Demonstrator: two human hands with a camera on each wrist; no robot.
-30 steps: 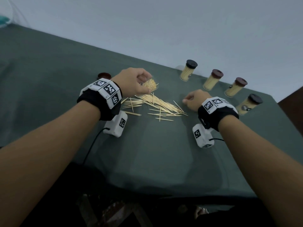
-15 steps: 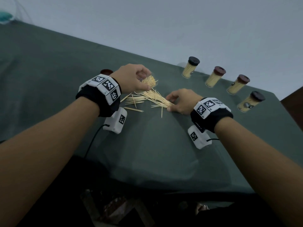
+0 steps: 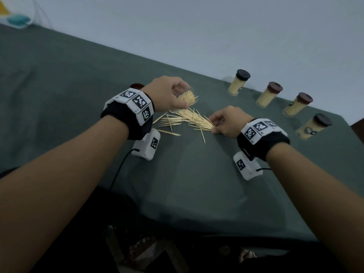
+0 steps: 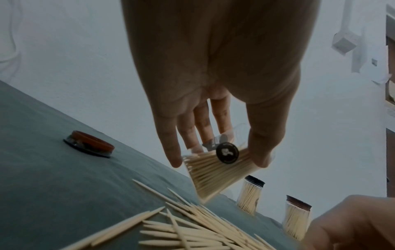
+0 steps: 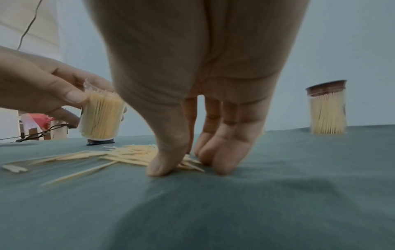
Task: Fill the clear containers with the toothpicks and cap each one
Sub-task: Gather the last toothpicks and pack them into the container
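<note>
left hand [image 3: 167,95] gripping open clear container [image 5: 101,116] part-filled with toothpicks, held just above green table [image 3: 177,184], right hand [image 3: 229,122] thumb and fingers pinching loose toothpick pile [image 3: 195,120], four capped containers [image 3: 268,94] beyond

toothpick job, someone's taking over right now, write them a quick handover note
Left hand: holds the open container, partly filled, just above the table.
Right hand: fingertips pinching at the near end of the loose toothpicks on the cloth.
Done: four capped containers stand in a row at the far right.
Left: load the remaining toothpicks, then fit the loose cap lying behind the left hand.
</note>
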